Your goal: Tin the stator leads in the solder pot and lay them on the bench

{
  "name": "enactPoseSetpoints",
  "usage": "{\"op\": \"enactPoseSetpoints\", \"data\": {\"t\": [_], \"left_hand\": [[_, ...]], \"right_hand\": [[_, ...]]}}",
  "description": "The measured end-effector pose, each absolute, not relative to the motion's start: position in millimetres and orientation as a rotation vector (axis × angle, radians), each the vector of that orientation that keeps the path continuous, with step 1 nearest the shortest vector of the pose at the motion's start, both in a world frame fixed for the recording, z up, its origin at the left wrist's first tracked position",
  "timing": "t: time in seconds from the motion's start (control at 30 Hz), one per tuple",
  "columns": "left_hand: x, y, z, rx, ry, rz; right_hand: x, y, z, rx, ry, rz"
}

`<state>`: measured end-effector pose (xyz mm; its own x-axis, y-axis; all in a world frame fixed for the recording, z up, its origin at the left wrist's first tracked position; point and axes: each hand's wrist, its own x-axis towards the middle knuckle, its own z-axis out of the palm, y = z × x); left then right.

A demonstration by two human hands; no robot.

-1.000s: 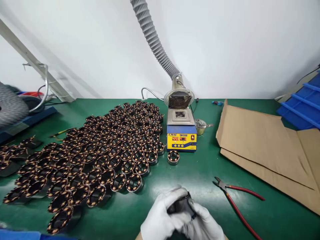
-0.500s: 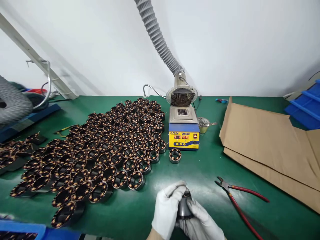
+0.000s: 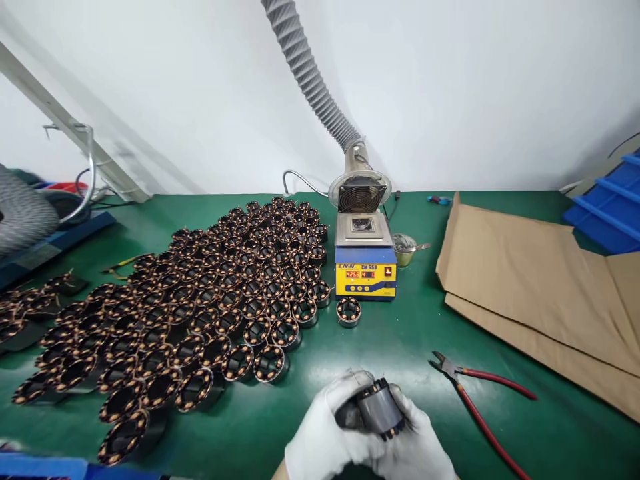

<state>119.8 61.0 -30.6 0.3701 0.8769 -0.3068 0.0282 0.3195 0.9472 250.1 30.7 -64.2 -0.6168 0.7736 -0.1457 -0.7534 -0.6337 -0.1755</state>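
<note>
A dark ring-shaped motor stator (image 3: 381, 408), with copper windings at its ends, is tilted on its side between my two white-gloved hands near the front edge. My left hand (image 3: 327, 427) curls around its left side, and my right hand (image 3: 417, 437) grips it from the right. Both sets of fingers are closed on it. One similar stator (image 3: 349, 312) stands alone in front of a blue and yellow solder pot (image 3: 365, 273). To the right of my hands lie cutting pliers (image 3: 470, 393) with red handles.
Many wound stators (image 3: 200, 320) crowd the left half of the green table (image 3: 500, 320). Brown cardboard (image 3: 520, 267) lies at right, with blue bins (image 3: 610, 207) behind. A grey duct (image 3: 315, 80) hangs over the solder pot. A small metal cup (image 3: 404, 251) stands beside it.
The stator in my hands has been turned from nearly upright to tilted on its side, and my left fingers have shifted from its top to around its side.
</note>
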Motion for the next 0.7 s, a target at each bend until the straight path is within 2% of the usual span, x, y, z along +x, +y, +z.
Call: {"op": "enactPoseSetpoints", "data": {"t": [0.13,0.27,0.33,0.4,0.47,0.53,0.63,0.7], "left_hand": [[126,77,-24,0.845,1.268,0.912],[122,83,-30,0.394,1.040,1.250],[122,78,-25,0.419,1.039,1.186],[124,71,-18,0.644,1.156,0.963],[125,67,-16,0.788,1.283,0.830],[119,69,-21,0.815,1.327,0.889],[102,74,-36,0.693,1.185,1.125],[94,75,-43,0.684,1.002,1.132]], "right_hand": [[253,27,-65,-0.276,-0.169,2.281],[253,26,-65,-0.306,-0.175,2.264],[251,26,-64,-0.344,-0.199,2.253],[247,26,-62,-0.421,-0.263,2.177],[244,24,-61,-0.551,-0.391,2.041],[243,19,-62,-0.779,-0.602,1.854],[242,12,-69,-1.228,-1.005,1.417],[241,11,-75,-1.368,-1.245,1.064]]}}
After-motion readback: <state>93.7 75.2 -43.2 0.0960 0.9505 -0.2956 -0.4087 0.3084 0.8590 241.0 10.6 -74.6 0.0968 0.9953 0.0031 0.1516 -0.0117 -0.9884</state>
